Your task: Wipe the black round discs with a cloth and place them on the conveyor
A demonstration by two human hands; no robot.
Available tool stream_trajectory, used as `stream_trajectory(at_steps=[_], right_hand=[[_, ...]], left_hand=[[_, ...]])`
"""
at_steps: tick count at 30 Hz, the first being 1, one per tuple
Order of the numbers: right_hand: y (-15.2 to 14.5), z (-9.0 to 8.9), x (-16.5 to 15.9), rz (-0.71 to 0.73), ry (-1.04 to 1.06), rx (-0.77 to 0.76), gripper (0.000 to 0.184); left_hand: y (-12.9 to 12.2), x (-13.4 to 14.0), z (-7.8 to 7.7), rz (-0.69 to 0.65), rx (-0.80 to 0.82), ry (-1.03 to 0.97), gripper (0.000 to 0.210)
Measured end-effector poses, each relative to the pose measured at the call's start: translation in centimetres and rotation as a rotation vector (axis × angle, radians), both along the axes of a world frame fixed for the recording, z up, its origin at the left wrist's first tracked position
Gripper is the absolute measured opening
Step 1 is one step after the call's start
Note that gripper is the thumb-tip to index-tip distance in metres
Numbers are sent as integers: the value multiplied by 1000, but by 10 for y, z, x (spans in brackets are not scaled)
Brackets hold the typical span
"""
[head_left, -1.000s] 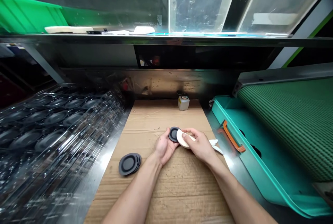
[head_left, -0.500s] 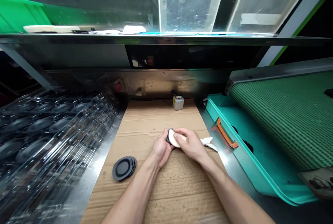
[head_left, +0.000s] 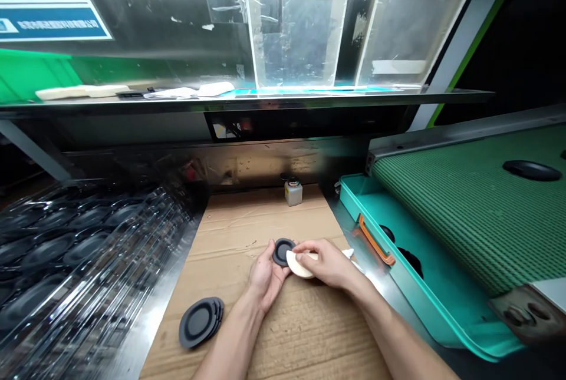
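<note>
Over the cardboard sheet (head_left: pixel 230 227), my left hand (head_left: pixel 266 277) holds a dark, round, rimmed disc (head_left: pixel 283 250) by its edge, its recessed face turned up. My right hand (head_left: pixel 325 262) pinches a cream-white round pad (head_left: pixel 300 267) at the lower right of that disc; whether pad and disc touch I cannot tell. A small stack of similar dark discs (head_left: pixel 200 322) lies on the cardboard left of my left forearm. Behind my right hand a white cloth or tissue (head_left: pixel 349 253) shows in part.
A small whitish bottle (head_left: pixel 293 191) stands at the cardboard's far end. Left are clear plastic trays (head_left: pixel 128 286) holding dark discs. Right, a teal bin (head_left: pixel 424 303) with an orange handle (head_left: pixel 375 240) holds dark pieces beside a green conveyor belt (head_left: pixel 464 209), which carries a dark disc (head_left: pixel 532 170).
The white pad has moved off the disc's face to its lower right, baring the recessed centre. My view has tilted up, and a dark disc has come further into view on the belt.
</note>
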State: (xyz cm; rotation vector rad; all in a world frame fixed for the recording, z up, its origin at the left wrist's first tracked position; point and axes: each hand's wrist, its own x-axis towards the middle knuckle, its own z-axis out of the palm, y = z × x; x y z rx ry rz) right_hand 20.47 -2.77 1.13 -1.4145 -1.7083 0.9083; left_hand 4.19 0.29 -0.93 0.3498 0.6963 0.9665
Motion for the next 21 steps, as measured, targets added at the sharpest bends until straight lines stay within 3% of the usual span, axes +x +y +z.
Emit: stream_trajectory(at_steps=[4, 6, 10, 17, 21], right_hand=[[1, 0, 9, -408, -2, 165, 35], [1, 2, 8, -510, 21, 186, 35], [0, 3, 2, -526, -6, 184, 34], [-2, -4, 3, -566, -53, 219, 35], [-11, -11, -22, -409, -245, 300, 33]], left_hand=[[5, -4, 6, -3, -109, -48, 39], [6, -6, 9, -5, -146, -80, 43], [6, -8, 12, -14, -174, -106, 44], [4, -6, 4, -53, -72, -104, 39], [-4, 3, 0, -31, -1, -76, 37]])
